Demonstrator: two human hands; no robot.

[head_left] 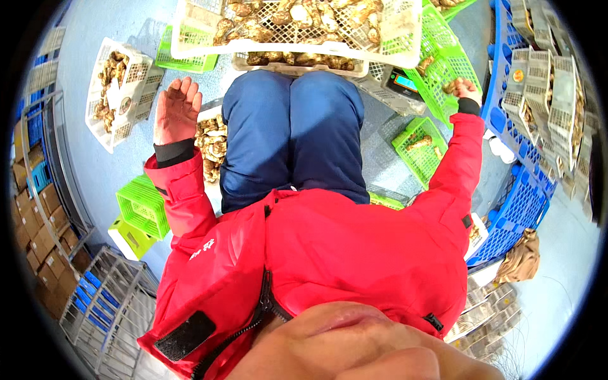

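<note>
My right hand (467, 90) reaches out to the right, its fingers closed round a small brown mushroom (450, 87). It is at the edge of a tall green plastic basket (436, 60) that has another mushroom inside. On the left, my left hand (178, 113) is raised with the palm showing, fingers loosely stretched and nothing in them. In front of my knees a white lattice crate (405, 58) holds many brown-and-white mushrooms (301, 16). Beneath it a second white crate holds more mushrooms (301, 59). Beside my left thigh lie further mushrooms (212, 144) in a container partly hidden by my leg.
A scale (403, 83) with a lit display stands beside the crates. Below the right arm is a small green basket (415, 170) with a few mushrooms. Left are a white crate (134, 95) of mushrooms, nested green baskets (144, 206) and a metal rack (107, 316). Blue pallets (510, 221) stand right.
</note>
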